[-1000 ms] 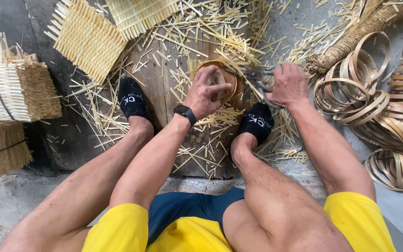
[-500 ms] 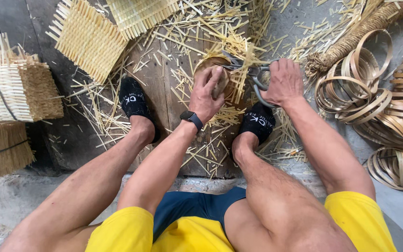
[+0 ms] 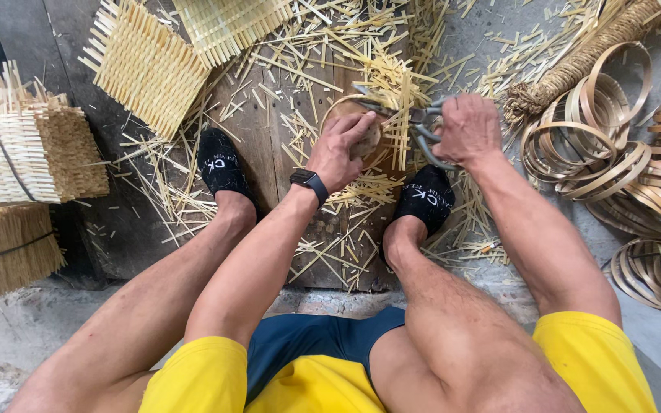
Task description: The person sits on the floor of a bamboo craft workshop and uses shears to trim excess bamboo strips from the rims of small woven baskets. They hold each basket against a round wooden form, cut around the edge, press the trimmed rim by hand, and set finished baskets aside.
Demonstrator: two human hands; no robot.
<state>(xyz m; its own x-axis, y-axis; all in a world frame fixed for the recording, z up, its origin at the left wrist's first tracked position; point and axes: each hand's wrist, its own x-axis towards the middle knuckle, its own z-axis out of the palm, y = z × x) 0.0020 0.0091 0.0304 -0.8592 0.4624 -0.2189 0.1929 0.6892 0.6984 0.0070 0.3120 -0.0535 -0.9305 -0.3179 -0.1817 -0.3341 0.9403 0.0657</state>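
Left hand [image 3: 342, 149] presses down on a small round woven bamboo piece with a bent strip rim [image 3: 369, 136], fingers curled over its top and gripping it against the dark wooden board [image 3: 269, 145]. The piece sits on the far middle of the board, between the two feet. Right hand [image 3: 466, 128] is closed tight around the grey loop handles of metal shears [image 3: 421, 131]; blades point left into the loose yellow ends sticking out of the piece. How far the blades are apart is not readable.

Change from a second back: both hands sit slightly farther up and the shears have swung from the right edge of the piece to its far edge. The left hand looks to have turned the piece a bit under its palm. Read as trimming going round the rim, with stubs on the right side left to cut.

Around: black ankle socks on left foot [image 3: 219, 164] and right foot [image 3: 424, 197]. Cut bamboo slivers [image 3: 323, 252] scattered across the board. Flat woven bamboo mats [image 3: 147, 65] far left. Bundled mat stacks [image 3: 24, 153] at left edge. Coiled bamboo strip hoops [image 3: 613, 153] piled at right. A black smartwatch [image 3: 309, 182] on the left wrist.
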